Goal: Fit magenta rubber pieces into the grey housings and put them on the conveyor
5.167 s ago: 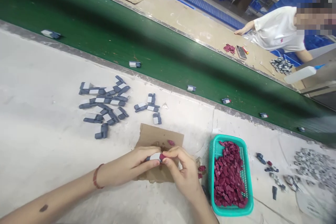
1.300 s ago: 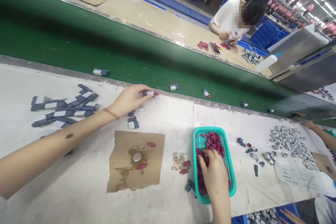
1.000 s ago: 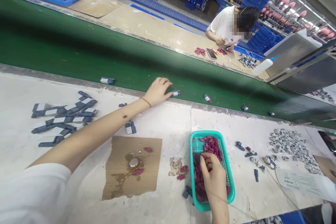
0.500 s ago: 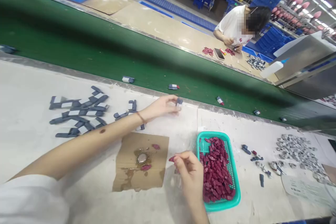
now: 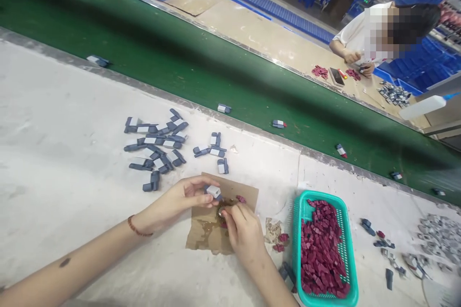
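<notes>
Over the cardboard (image 5: 203, 232), the left hand (image 5: 187, 196) grips a grey-blue part (image 5: 213, 192); the right hand's (image 5: 239, 225) fingertip grip is narrow, its contents unclear.

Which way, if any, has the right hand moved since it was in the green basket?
Yes. The right hand has moved left, out of the green basket, and is now over the brown cardboard.
</notes>
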`<state>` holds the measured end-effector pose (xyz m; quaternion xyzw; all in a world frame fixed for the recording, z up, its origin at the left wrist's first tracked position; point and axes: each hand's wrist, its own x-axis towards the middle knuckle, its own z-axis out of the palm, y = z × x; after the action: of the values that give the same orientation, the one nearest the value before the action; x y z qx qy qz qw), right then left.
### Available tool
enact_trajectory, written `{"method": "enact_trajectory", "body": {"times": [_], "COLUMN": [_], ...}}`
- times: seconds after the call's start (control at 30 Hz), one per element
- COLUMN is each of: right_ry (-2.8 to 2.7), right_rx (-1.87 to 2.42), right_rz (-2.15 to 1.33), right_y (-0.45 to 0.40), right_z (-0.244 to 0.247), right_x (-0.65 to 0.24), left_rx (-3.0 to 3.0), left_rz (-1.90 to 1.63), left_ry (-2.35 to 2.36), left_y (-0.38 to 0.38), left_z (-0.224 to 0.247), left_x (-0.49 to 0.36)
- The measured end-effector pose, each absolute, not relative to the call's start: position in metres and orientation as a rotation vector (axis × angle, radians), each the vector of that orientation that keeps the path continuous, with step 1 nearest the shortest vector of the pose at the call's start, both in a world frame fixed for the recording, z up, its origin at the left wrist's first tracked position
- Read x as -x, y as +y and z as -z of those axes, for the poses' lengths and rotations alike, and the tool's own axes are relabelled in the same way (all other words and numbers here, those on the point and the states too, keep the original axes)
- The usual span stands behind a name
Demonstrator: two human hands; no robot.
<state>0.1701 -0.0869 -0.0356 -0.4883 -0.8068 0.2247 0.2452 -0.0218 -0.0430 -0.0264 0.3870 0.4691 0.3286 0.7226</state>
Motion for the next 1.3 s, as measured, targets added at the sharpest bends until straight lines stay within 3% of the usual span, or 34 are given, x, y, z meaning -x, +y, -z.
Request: {"method": "enact_trajectory", "body": {"times": [0.4,0.5,0.67,0.8,1.3], "right_ry": [-2.247,-2.067,-1.291,-0.996,-1.324], "right_rx": [1.358,1.388,1.439,1.383,1.335], "right_rz": [-0.586,-0.783,-1.336,-1.417,-1.296], "right_y": [-0.088,-0.087,-0.083,-0.082,-0.085], "right_z": [0.033,0.031,0.026,0.024,0.026], "right_x": [-0.166,-0.169,-0.175,-0.171,-0.163], "left_rx": [-1.104,-1.245,-1.532,-1.668,-1.862], "left_rz": [-0.821,-0.823,-0.852,-0.888,-0.948], "left_ry": [1.09,1.15,1.184,1.135,1.046], "left_y": [-0.063,-0.067,-0.072,-0.075,-0.076], "left_z": [0.037,0.038,0.04,0.044,0.048], "left_x": [0.011,0.011,0.01,0.01,0.011]}}
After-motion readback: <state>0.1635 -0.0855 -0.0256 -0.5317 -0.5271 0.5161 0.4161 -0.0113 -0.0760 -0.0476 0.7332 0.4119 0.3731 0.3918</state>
